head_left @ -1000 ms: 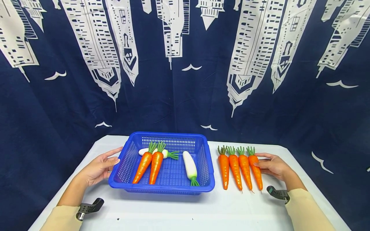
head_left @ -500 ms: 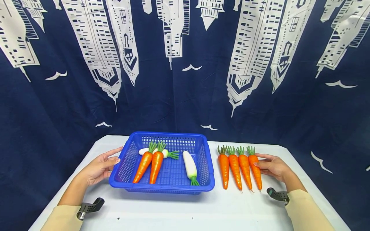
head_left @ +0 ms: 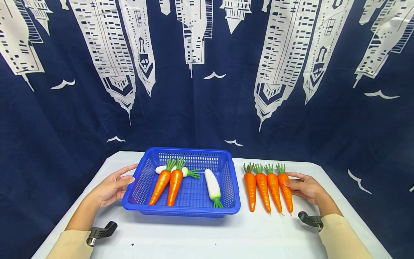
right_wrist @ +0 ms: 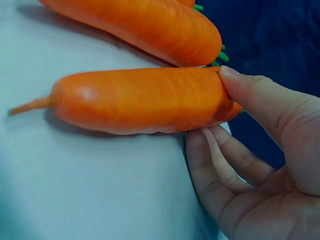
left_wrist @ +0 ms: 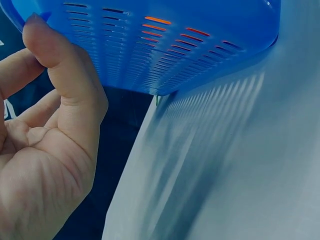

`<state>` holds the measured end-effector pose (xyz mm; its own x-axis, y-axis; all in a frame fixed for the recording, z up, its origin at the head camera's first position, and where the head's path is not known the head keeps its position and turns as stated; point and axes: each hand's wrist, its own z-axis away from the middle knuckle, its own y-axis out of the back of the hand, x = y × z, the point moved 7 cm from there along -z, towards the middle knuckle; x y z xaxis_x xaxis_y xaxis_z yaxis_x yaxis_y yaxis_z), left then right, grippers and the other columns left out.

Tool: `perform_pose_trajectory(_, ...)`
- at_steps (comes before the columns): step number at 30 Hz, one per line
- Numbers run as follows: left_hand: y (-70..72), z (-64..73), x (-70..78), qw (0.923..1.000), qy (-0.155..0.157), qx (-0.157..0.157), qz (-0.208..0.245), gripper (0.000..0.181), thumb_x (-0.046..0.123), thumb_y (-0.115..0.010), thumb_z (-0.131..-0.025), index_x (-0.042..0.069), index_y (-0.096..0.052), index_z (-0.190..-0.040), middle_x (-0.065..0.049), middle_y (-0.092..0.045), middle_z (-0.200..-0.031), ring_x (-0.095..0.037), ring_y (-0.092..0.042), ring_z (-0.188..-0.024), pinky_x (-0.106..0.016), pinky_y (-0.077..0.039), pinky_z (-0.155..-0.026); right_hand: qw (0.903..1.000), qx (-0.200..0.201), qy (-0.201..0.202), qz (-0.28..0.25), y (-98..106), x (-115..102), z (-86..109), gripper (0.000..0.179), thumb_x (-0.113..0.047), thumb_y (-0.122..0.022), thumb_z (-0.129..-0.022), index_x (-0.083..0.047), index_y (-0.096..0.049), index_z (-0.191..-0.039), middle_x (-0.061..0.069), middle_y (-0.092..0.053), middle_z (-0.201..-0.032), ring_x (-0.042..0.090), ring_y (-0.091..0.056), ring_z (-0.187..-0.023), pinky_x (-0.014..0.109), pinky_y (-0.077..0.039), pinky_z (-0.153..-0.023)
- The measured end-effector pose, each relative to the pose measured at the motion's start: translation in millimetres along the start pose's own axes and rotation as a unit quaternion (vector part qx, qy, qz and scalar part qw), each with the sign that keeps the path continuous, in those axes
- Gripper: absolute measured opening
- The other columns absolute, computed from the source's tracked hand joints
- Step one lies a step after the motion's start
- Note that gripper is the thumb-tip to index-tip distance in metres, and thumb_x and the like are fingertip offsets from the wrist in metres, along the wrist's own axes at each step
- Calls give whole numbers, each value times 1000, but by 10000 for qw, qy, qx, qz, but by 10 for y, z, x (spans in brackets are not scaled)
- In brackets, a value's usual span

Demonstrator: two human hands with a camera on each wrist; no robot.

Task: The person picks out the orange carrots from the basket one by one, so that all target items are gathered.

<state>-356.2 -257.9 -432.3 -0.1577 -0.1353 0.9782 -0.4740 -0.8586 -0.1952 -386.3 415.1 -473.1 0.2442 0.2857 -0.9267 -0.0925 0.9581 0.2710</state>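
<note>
In the head view my left hand (head_left: 111,187) is at the left side of a blue plastic basket (head_left: 181,211), thumb on its rim and other fingers against the outer side. The left wrist view shows the thumb tip at the basket's edge (left_wrist: 240,30). My right hand (head_left: 305,187) holds the crown end of the rightmost carrot (head_left: 286,194), thumb over the top and fingers along its side. This carrot (right_wrist: 140,100) lies on the table beneath the thumb in the right wrist view. Inside the basket are two carrots (head_left: 175,185) and two white radishes (head_left: 212,185).
Three more carrots (head_left: 250,190) lie side by side between the basket and the held one, green tops toward the back. A white-covered table (head_left: 181,239) carries everything. Behind it hangs a dark blue curtain (head_left: 194,108) with white building prints.
</note>
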Motion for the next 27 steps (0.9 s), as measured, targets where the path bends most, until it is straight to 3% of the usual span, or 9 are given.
perform_pose_trajectory(7,-13,7,14,10000,-66,-50,39,59,7,-45,-108,19,-21,-161,0,-70,-117,-18,-75,-101,-40,-63,-87,10000,53,49,8,-9,0,6,80,-20,-79,-92,1,-36,-156,2,-72,-120,9,-71,-97,34,-63,-90)
perform_pose_trajectory(15,-28,8,20,9999,-9,-110,61,68,8,-45,-109,14,-7,-165,-2,-69,-121,-19,-75,-102,-40,-63,-89,9998,204,36,-3,-3,38,32,84,-21,-80,-90,1,-35,-156,4,-70,-123,6,-69,-96,30,-63,-88)
perform_pose_trajectory(21,-24,15,21,9999,-30,-108,50,67,7,-45,-109,15,-9,-165,-1,-70,-120,-18,-75,-102,-40,-63,-88,9996,231,63,128,-12,40,54,85,-22,-79,-91,1,-31,-158,18,-64,-137,6,-69,-98,31,-63,-89)
perform_pose_trajectory(27,-26,10,17,9998,-48,-159,78,66,7,-45,-109,16,-11,-165,-1,-70,-119,-19,-75,-102,-40,-63,-89,9993,275,190,166,-38,-24,83,86,-23,-74,-95,2,-24,-160,32,-48,-150,4,-69,-96,32,-63,-89)
